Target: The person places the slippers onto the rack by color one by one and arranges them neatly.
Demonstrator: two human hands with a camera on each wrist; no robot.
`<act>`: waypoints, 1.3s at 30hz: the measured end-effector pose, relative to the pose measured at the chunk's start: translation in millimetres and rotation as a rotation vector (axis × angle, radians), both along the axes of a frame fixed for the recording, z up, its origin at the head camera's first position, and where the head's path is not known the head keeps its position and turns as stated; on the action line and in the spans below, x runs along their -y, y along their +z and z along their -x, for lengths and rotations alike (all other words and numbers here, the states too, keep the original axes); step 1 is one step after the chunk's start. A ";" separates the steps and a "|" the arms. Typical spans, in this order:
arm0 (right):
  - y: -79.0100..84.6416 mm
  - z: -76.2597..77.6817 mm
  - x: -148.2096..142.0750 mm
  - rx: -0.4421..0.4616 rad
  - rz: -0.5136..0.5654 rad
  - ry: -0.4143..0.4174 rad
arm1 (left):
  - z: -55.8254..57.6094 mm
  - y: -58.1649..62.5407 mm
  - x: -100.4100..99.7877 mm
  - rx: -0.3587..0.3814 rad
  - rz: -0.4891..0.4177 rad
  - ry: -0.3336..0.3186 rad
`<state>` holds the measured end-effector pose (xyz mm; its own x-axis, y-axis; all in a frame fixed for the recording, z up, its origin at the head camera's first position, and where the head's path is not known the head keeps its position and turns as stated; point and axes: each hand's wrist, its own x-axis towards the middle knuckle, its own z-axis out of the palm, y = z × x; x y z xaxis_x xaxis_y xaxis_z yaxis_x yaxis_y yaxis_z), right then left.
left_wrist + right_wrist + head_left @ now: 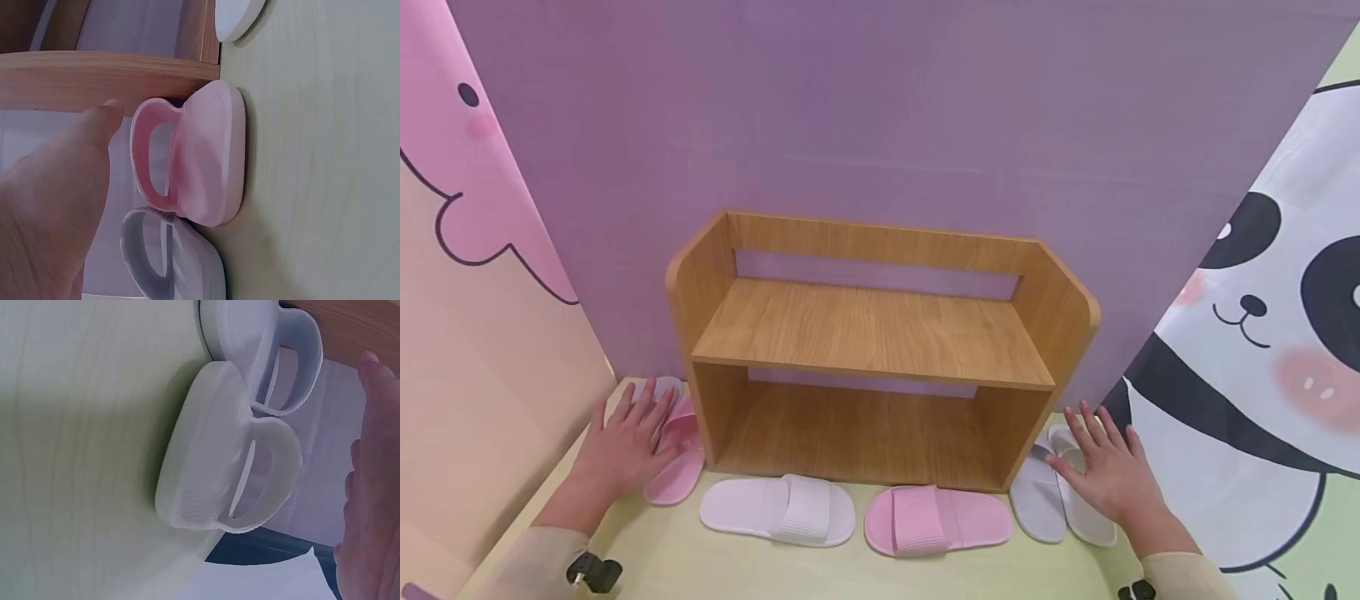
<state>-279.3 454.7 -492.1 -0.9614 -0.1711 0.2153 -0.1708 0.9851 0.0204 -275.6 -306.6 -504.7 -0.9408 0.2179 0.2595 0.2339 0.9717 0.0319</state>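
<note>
My left hand (625,446) is spread with straight fingers over a pink slipper (673,483) left of the wooden two-tier rack (872,329). A pale slipper (197,269) lies beside that pink one, mostly covered by the hand in the head view. Over on the rack's right, my right hand (1108,475) hovers with fingers fanned out, partly covering an off-white slipper (1096,527). A light grey slipper (1037,504) lies between it and the rack. Both wrist views show the hands apart from the slippers, holding nothing.
In front of the rack, a white slipper (737,504) and a pink slipper (977,518) lie sideways on the pale wood-grain table (850,579). Both rack shelves are bare. A purple backdrop (880,108) stands behind, with a panda-print panel (1247,400) at right and a pink cartoon panel (490,217) at left.
</note>
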 end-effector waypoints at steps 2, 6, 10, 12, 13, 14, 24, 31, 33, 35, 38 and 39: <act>-0.1 0.3 0.1 -0.002 0.002 0.000 | -0.8 0.7 -0.3 0.007 -0.003 0.002; 0.5 2.0 0.3 -0.015 0.074 0.022 | -2.2 4.7 -1.9 0.010 -0.019 -0.006; 1.1 2.4 0.4 -0.041 0.163 0.064 | -3.5 7.4 -2.5 0.019 -0.038 -0.017; 0.1 2.5 0.3 -0.061 0.192 0.087 | -3.6 7.3 -1.1 0.013 -0.050 -0.024; -1.0 2.6 0.4 -0.072 0.204 0.101 | -3.7 7.2 -0.3 0.012 -0.052 -0.025; -1.9 2.8 0.8 -0.086 0.219 0.118 | -3.4 6.6 1.0 0.006 -0.057 -0.027; -9.9 3.6 7.4 -0.200 0.377 0.233 | 2.3 -1.6 7.3 -0.096 -0.234 -0.074; -5.3 -1.8 16.6 -0.197 0.501 0.220 | 4.4 -7.9 11.5 -0.233 -0.376 -0.087; -4.9 -3.3 20.0 -0.209 0.527 0.235 | 2.2 -7.7 12.7 -0.243 -0.410 -0.080; -4.8 -5.8 24.2 -0.230 0.548 0.258 | 0.0 -8.5 13.9 -0.225 -0.439 -0.060; -5.6 -10.2 30.4 -0.261 0.577 0.282 | -3.6 -11.8 16.6 -0.197 -0.463 -0.027; -5.3 -11.7 32.9 -0.267 0.596 0.291 | -4.9 -13.6 17.7 -0.189 -0.475 -0.022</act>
